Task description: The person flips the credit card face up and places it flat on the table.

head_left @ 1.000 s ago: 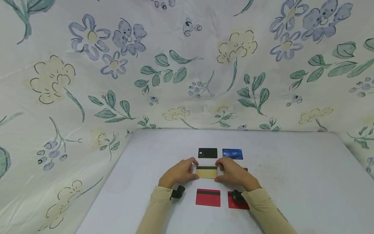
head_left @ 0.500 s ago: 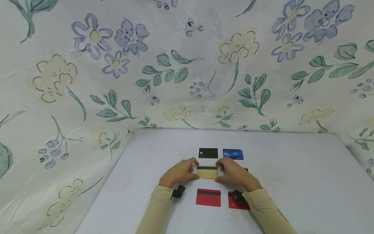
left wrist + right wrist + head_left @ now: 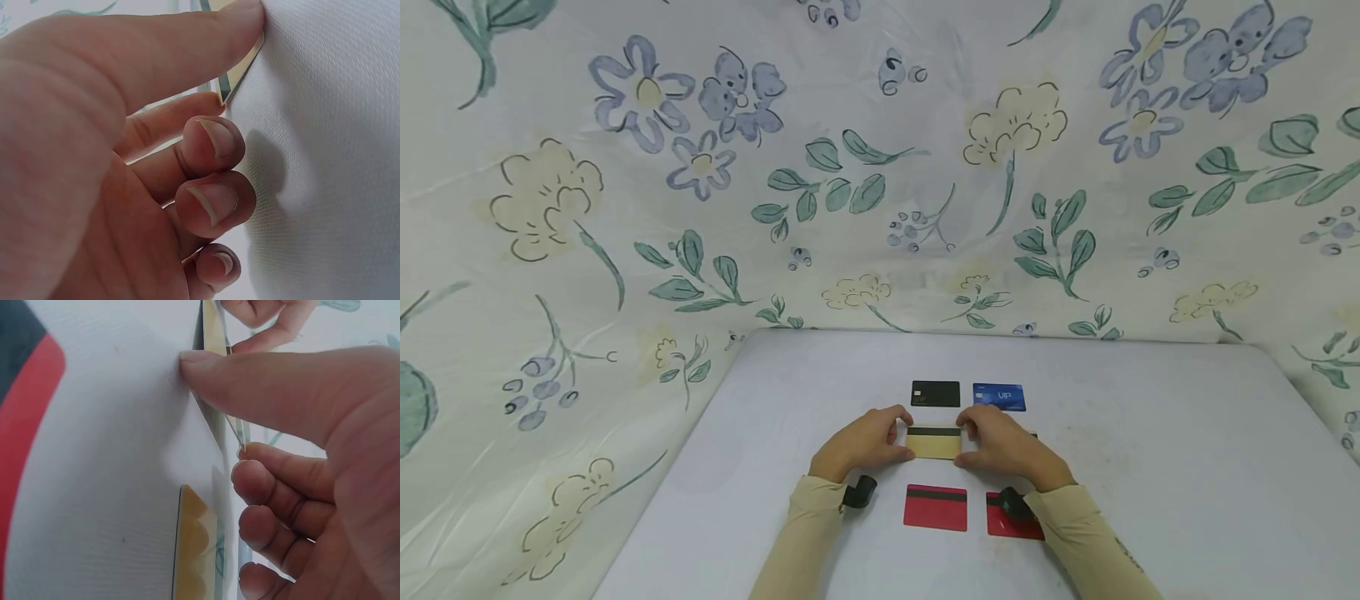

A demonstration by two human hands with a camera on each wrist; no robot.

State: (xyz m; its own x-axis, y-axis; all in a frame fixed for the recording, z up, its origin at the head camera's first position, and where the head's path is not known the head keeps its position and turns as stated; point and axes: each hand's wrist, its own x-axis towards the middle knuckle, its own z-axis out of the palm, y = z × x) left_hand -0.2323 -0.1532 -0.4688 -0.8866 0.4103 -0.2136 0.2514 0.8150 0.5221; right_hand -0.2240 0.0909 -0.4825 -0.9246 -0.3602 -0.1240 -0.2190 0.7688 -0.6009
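In the head view a gold card [image 3: 933, 445] with a dark stripe lies between both hands, over the white table. My left hand [image 3: 861, 442] pinches its left edge, thumb at the near corner and index finger at the far one. At the opposite short edge, my right hand [image 3: 1011, 446] grips it the same way. The left wrist view shows one corner of the gold card [image 3: 237, 72] between thumb and index finger, close to the cloth. A second gold card [image 3: 194, 550] lies beneath the right hand, mostly hidden from the head camera.
Beyond the hands lie a black card [image 3: 936, 394] and a blue card [image 3: 1000, 397]. Nearer are a red card [image 3: 935, 510] and another red card [image 3: 1006, 525], partly covered by the right wrist's camera. A floral cloth [image 3: 850, 250] hangs behind the white table [image 3: 1150, 467].
The head view has shifted slightly, moving the whole scene a little to the right in it. Both hands keep the same hold on the gold card.
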